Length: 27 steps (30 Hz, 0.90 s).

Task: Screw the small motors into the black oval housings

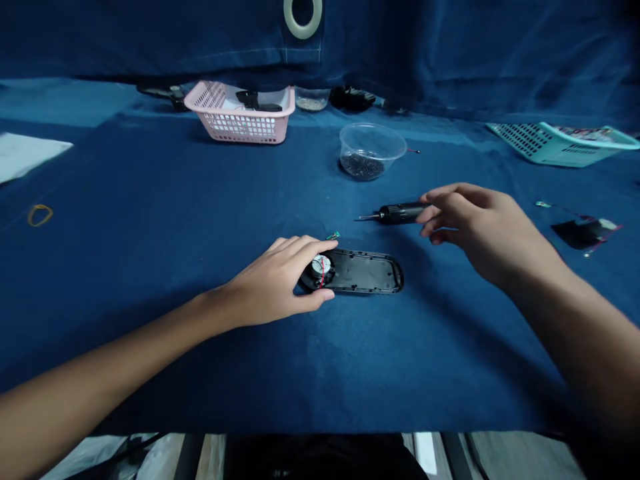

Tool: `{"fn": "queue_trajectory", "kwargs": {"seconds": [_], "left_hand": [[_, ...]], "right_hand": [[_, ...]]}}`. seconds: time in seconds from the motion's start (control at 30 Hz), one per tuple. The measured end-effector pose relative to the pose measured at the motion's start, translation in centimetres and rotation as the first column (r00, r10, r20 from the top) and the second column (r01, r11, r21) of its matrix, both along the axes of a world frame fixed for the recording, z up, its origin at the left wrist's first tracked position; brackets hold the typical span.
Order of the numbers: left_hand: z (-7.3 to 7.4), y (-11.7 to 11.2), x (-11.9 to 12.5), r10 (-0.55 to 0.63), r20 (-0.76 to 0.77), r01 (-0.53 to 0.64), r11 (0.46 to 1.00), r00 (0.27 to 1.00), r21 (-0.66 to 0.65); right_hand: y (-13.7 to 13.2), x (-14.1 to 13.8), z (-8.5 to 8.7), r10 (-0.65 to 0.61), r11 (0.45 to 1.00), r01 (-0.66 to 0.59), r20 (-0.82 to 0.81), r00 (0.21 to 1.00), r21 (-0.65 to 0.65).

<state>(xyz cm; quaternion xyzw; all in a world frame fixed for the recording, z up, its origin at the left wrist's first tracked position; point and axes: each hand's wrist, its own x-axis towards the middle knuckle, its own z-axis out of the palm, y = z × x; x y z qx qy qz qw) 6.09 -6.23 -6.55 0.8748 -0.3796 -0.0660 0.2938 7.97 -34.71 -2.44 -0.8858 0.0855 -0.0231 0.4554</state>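
My left hand [273, 283] grips the near end of a black plastic housing [365, 272], an oblong shell lying open side up on the blue cloth. Its thumb and fingers straddle a round speaker [321, 267] with a red wire [323, 273] across it. A small green circuit board [333, 235] shows just beyond those fingers. My right hand [480, 230] hovers to the right, with curled, parted fingers at the rear end of a black electric screwdriver [397, 213]. The screwdriver's bit points left.
A blue cloth [150, 200] covers the table. Along the back stand a pink basket [240, 127], a clear bowl of dark granules [370, 163] and a teal basket [560, 147]. A black wired sheet [585, 233] lies right; a yellow rubber band [40, 215] and white paper [25, 155] lie left.
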Motion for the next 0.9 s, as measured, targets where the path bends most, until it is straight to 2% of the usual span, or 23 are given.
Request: {"fn": "queue_trajectory", "kwargs": {"seconds": [0.1, 0.17, 0.27, 0.37, 0.47, 0.57, 0.63, 0.7, 0.8, 0.9], "left_hand": [[-0.5, -0.2, 0.0, 0.034, 0.03, -0.033, 0.999, 0.999, -0.021], [-0.8, -0.5, -0.1, 0.062, 0.053, -0.06, 0.997, 0.997, -0.04], [-1.2, -0.8, -0.2, 0.071, 0.066, -0.067, 0.996, 0.995, -0.06], [-1.2, -0.8, -0.1, 0.059, 0.055, -0.056, 0.997, 0.997, -0.059], [-1.0, -0.7, -0.1, 0.064, 0.044, -0.061, 0.996, 0.997, -0.058], [-0.8, -0.5, -0.2, 0.066, 0.009, -0.066, 0.997, 0.998, -0.034], [-0.6, -0.4, -0.4, 0.063, -0.026, -0.063, 0.998, 0.998, -0.019], [-0.5, -0.2, -0.5, 0.055, -0.045, -0.057, 0.998, 0.997, -0.033], [-0.3, 0.0, -0.5, 0.047, -0.036, -0.05, 0.995, 0.998, -0.084], [-0.1, 0.1, -0.2, 0.066, -0.025, -0.069, 0.988, 0.998, -0.136]], "right_hand": [[-2.4, 0.8, -0.4, -0.057, 0.994, 0.069, -0.139, 0.989, 0.085], [-3.4, 1.1, -0.3, -0.068, 0.994, 0.083, -0.175, 0.982, 0.077], [-3.8, 2.1, 0.9, -0.046, 0.999, 0.046, -0.116, 0.992, -0.006], [-2.8, 5.0, 2.6, 0.058, 0.984, -0.051, 0.033, 0.998, -0.169], [-1.0, 9.8, 3.7, 0.245, 0.894, -0.187, 0.096, 0.965, -0.407], [0.7, 15.0, 3.4, 0.363, 0.765, -0.317, -0.032, 0.931, -0.56], [1.6, 17.7, 2.9, 0.384, 0.685, -0.418, -0.192, 0.903, -0.597], [2.1, 19.5, 2.3, 0.375, 0.63, -0.508, -0.342, 0.862, -0.588], [2.5, 20.9, 1.5, 0.352, 0.584, -0.578, -0.463, 0.813, -0.57], [2.5, 21.5, 1.1, 0.336, 0.558, -0.573, -0.468, 0.817, -0.6]]}}
